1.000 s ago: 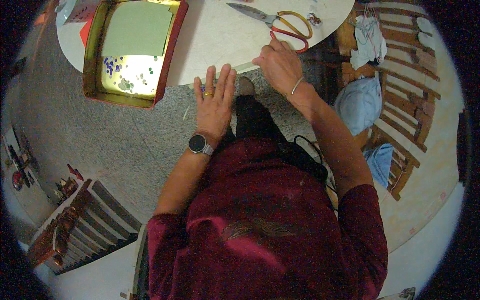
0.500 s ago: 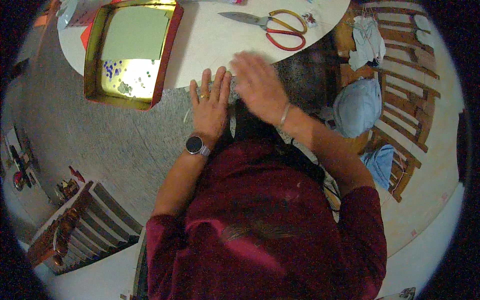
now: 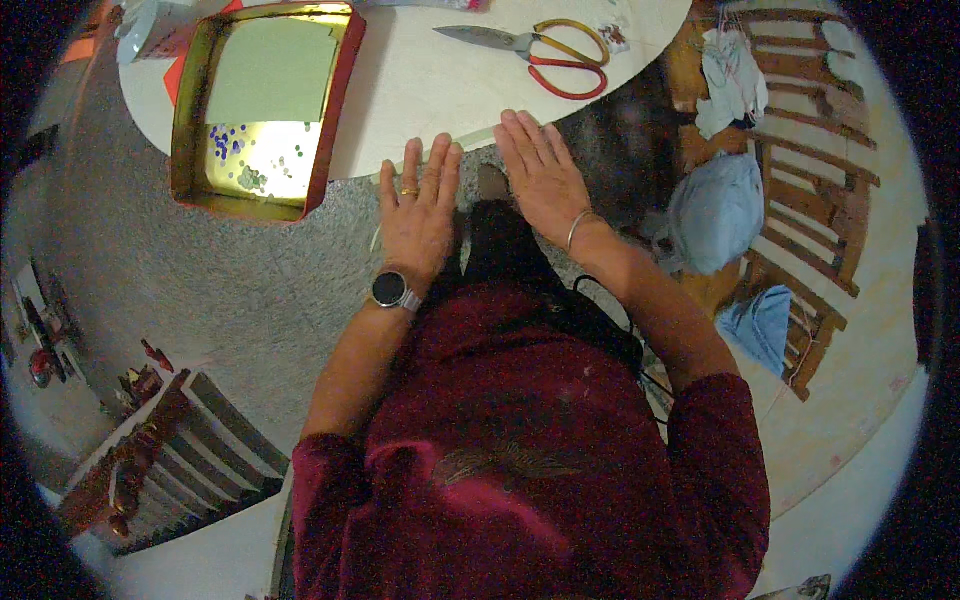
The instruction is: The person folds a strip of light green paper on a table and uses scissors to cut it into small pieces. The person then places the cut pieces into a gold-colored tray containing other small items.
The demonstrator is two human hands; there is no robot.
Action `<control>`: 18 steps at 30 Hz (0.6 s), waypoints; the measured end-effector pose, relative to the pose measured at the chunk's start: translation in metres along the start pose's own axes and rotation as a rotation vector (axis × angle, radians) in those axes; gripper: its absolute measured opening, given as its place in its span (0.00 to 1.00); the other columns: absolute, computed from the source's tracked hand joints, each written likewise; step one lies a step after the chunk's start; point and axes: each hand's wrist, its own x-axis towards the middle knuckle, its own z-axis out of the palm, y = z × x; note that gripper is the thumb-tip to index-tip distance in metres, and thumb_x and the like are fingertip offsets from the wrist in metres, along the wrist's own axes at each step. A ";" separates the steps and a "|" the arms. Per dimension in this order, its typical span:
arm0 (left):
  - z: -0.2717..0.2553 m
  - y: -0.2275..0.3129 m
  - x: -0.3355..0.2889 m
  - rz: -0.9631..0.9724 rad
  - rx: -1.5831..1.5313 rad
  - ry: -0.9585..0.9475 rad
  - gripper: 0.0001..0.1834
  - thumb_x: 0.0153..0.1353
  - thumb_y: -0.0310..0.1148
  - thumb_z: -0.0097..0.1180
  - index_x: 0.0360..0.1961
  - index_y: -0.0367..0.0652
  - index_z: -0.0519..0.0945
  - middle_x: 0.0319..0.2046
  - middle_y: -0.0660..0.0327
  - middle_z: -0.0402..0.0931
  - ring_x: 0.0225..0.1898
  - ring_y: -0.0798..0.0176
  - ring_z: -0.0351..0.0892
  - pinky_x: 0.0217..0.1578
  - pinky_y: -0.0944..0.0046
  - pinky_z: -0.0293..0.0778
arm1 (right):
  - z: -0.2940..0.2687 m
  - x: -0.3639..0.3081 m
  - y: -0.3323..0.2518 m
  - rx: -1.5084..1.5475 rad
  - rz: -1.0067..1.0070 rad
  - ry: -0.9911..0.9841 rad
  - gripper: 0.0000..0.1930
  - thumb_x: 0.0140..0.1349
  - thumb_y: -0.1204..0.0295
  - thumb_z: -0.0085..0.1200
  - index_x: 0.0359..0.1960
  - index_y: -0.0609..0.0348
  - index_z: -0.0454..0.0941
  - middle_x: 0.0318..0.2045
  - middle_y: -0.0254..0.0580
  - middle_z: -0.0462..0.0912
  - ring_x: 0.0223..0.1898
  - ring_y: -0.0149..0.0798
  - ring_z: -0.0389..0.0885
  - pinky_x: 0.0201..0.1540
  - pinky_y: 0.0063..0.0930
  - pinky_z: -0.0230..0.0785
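Two hands, left hand (image 3: 418,220) and right hand (image 3: 547,190), are palm-down at the desk (image 3: 420,95) edge, fingers (image 3: 520,142) outstretched, visibly holding nothing; scissors (image 3: 523,44) lie crosswise beyond, nearer the right, blades leftward

At the fingertips of the left hand (image 3: 418,222) and right hand (image 3: 548,185), a white tabletop (image 3: 410,85) with a curved rim. Left of the left hand, a red-and-gold tin (image 3: 333,125); beyond it, a red piece (image 3: 173,80) and clear plastic (image 3: 150,32). Ahead of the right hand, open scissors (image 3: 522,44); just beside, a small scrap (image 3: 613,38).
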 end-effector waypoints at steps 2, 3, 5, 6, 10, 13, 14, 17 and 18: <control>-0.001 0.001 -0.001 -0.008 0.024 0.013 0.36 0.60 0.27 0.45 0.70 0.49 0.52 0.72 0.66 0.46 0.72 0.52 0.45 0.68 0.39 0.41 | -0.003 0.002 -0.003 -0.008 0.019 -0.014 0.27 0.63 0.69 0.42 0.64 0.63 0.59 0.69 0.46 0.55 0.71 0.45 0.51 0.70 0.46 0.44; 0.000 0.003 -0.001 -0.013 0.037 0.019 0.36 0.61 0.28 0.45 0.70 0.49 0.52 0.72 0.66 0.46 0.72 0.52 0.45 0.68 0.40 0.42 | -0.005 0.003 -0.005 -0.012 0.027 -0.020 0.27 0.62 0.69 0.42 0.64 0.63 0.60 0.69 0.46 0.55 0.71 0.45 0.51 0.70 0.46 0.44; 0.004 0.002 -0.001 -0.008 0.003 0.072 0.36 0.59 0.24 0.43 0.70 0.49 0.53 0.72 0.66 0.47 0.72 0.52 0.47 0.68 0.39 0.41 | -0.007 0.002 -0.007 -0.068 0.020 -0.009 0.26 0.62 0.69 0.43 0.63 0.62 0.62 0.68 0.46 0.58 0.70 0.44 0.53 0.69 0.48 0.46; 0.004 0.001 -0.002 -0.004 -0.014 0.089 0.36 0.59 0.24 0.43 0.70 0.49 0.53 0.72 0.66 0.47 0.72 0.52 0.48 0.68 0.38 0.41 | -0.007 0.002 -0.008 -0.096 0.017 -0.002 0.26 0.62 0.69 0.43 0.62 0.62 0.63 0.67 0.46 0.59 0.69 0.44 0.54 0.69 0.49 0.46; 0.006 -0.008 -0.004 0.048 -0.023 0.217 0.33 0.57 0.25 0.46 0.67 0.49 0.61 0.68 0.65 0.57 0.68 0.53 0.57 0.65 0.38 0.48 | -0.001 0.007 -0.004 -0.066 0.004 0.162 0.22 0.58 0.71 0.47 0.56 0.60 0.70 0.60 0.44 0.69 0.64 0.43 0.63 0.65 0.53 0.50; 0.010 -0.016 0.003 0.084 -0.031 0.297 0.30 0.56 0.26 0.47 0.63 0.52 0.67 0.64 0.66 0.64 0.65 0.55 0.62 0.64 0.40 0.51 | 0.002 0.018 0.001 -0.004 -0.024 0.268 0.16 0.56 0.71 0.49 0.47 0.58 0.74 0.51 0.41 0.74 0.57 0.43 0.68 0.62 0.51 0.54; 0.011 -0.019 0.005 0.096 -0.037 0.318 0.30 0.55 0.25 0.47 0.62 0.53 0.68 0.64 0.67 0.65 0.64 0.56 0.63 0.64 0.41 0.51 | 0.000 0.022 0.002 0.000 -0.044 0.277 0.14 0.55 0.71 0.49 0.44 0.57 0.75 0.48 0.40 0.74 0.55 0.43 0.69 0.61 0.51 0.56; 0.008 -0.025 0.009 0.135 -0.033 0.341 0.26 0.53 0.27 0.49 0.56 0.54 0.73 0.61 0.68 0.69 0.60 0.58 0.67 0.63 0.42 0.53 | -0.005 0.030 0.006 0.020 -0.102 0.297 0.09 0.53 0.70 0.50 0.37 0.54 0.75 0.41 0.39 0.74 0.49 0.42 0.72 0.55 0.49 0.59; 0.009 -0.027 0.011 0.145 -0.045 0.353 0.25 0.53 0.27 0.49 0.55 0.54 0.74 0.59 0.68 0.70 0.59 0.58 0.68 0.62 0.41 0.54 | -0.005 0.031 0.008 0.030 -0.126 0.297 0.09 0.52 0.70 0.50 0.36 0.54 0.74 0.39 0.38 0.74 0.48 0.43 0.72 0.54 0.48 0.60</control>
